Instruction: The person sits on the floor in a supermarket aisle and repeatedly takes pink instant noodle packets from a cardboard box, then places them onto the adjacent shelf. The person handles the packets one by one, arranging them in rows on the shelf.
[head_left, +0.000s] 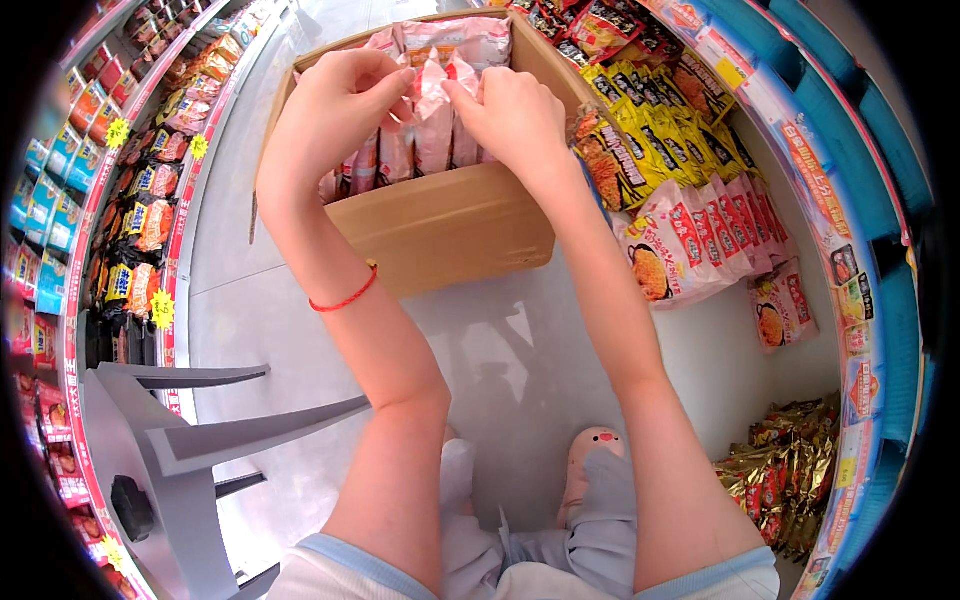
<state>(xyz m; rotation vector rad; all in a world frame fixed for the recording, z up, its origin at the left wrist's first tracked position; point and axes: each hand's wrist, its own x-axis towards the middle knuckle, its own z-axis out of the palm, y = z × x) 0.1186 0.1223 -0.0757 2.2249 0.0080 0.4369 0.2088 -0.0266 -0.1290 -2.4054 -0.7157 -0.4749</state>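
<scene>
An open cardboard carton (450, 225) stands on the floor in front of me, filled with pink noodle packets (435, 146) packed on edge. Over its middle, my left hand (349, 101) pinches the top of a pink packet (433, 90) between thumb and fingers. My right hand (514, 112) is on the other side of the same packet top, thumb against its crimped edge. The lower part of that packet sits among its neighbours, and my curled fingers hide some of the grip.
On the right shelf lie yellow packets (660, 139), a row of pink packets (697, 240) and gold packets (787, 465). A shelf of packaged food (142, 225) runs along the left. A grey metal frame with prongs (172, 450) stands at lower left.
</scene>
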